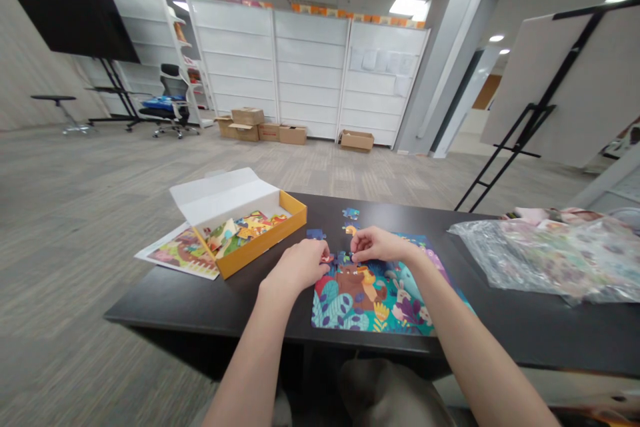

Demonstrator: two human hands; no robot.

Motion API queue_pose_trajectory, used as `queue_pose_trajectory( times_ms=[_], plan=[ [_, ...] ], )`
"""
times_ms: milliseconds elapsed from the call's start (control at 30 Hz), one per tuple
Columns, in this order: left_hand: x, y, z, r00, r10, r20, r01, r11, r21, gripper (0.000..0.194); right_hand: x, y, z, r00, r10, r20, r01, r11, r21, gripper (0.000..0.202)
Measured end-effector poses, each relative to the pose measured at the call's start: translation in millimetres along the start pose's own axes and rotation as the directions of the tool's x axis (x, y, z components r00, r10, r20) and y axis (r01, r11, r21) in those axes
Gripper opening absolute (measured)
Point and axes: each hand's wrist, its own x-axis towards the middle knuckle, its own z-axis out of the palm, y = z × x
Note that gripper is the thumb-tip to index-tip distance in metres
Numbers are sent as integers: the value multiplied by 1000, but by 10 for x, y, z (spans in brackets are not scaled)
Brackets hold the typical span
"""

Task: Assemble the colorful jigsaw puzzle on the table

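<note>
On the black table lies a partly joined jigsaw puzzle (360, 297) with a brown bear, a rabbit and leaves on teal. My left hand (300, 265) is closed at its upper left edge, fingertips on a small reddish puzzle piece. My right hand (379, 244) is closed too, thumb and forefinger pinched at the edge of a dark blue-green piece (343, 258) in the top row. Its fingers partly cover that piece. Beyond my hands lie loose pieces: a blue one (316, 233), an orange and blue one (351, 229) and a blue-green one (351, 213).
A yellow box (265, 241) with a raised white flap holds several puzzle pieces at the left, beside a printed picture sheet (180, 250). Crinkled clear plastic bags (550, 257) lie at the right. Beyond the black table (240, 300) stand cardboard boxes (249, 123) and white shelving.
</note>
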Motion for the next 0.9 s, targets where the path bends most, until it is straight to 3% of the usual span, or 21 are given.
queue_pose_trajectory(
  times_ms=[433, 633, 900],
  plan=[
    [6, 75, 0, 1000, 13, -26, -12, 1000, 18, 13, -18, -52, 23, 1000, -19, -16, 18, 996, -85, 35],
    [51, 176, 59, 997, 49, -52, -47, 998, 50, 29, -43, -135, 18, 997, -48, -60, 31, 965, -259, 30],
    [102, 150, 140, 996, 87, -36, -86, 996, 33, 30, -33, -127, 25, 999, -30, -42, 18, 965, -262, 31]
  ],
)
